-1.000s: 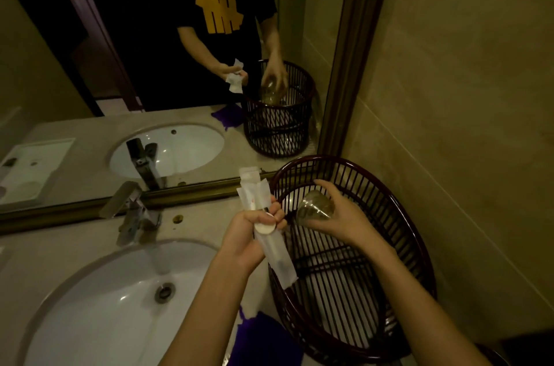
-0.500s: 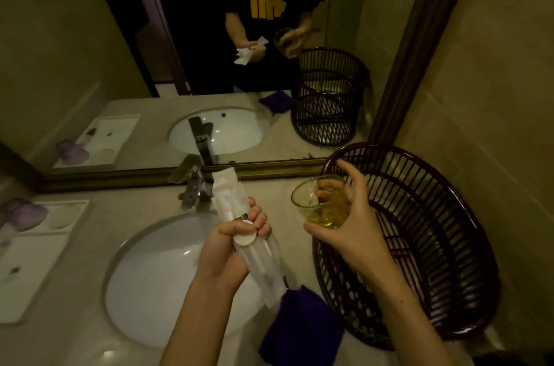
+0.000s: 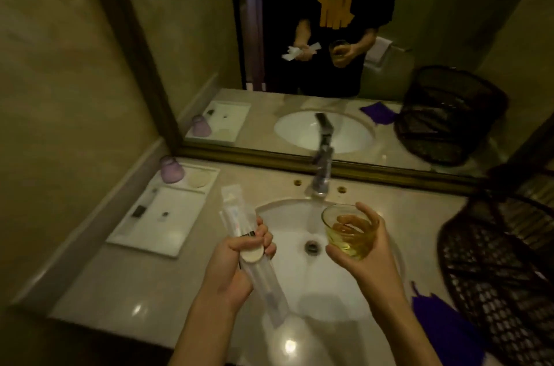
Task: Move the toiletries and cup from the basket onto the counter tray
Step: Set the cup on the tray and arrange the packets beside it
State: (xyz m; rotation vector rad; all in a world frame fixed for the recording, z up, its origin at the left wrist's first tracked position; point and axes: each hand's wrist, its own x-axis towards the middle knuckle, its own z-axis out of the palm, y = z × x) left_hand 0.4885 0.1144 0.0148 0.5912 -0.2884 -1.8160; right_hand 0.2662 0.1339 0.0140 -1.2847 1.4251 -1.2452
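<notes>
My left hand [image 3: 236, 263] grips long clear-wrapped toiletry packets [image 3: 239, 215] and a small round white disc [image 3: 252, 254], held over the left edge of the sink. A clear glass cup [image 3: 344, 229] sits in my right hand [image 3: 364, 248], above the basin and upright. The dark wicker basket [image 3: 497, 269] stands at the right end of the counter. At the left end lies the white counter tray [image 3: 168, 215], with an upturned purple cup [image 3: 171, 169] at its far corner and small items on it.
A white sink [image 3: 314, 281] with a chrome tap [image 3: 322, 173] fills the counter's middle. A purple cloth [image 3: 440, 323] lies between sink and basket. The mirror [image 3: 299, 35] behind the counter reflects a person in a dark shirt. A wall closes the left side.
The cup has come up out of the basket and travelled left over the sink. My left hand with the packets has also shifted left, and the view has swung toward the tray.
</notes>
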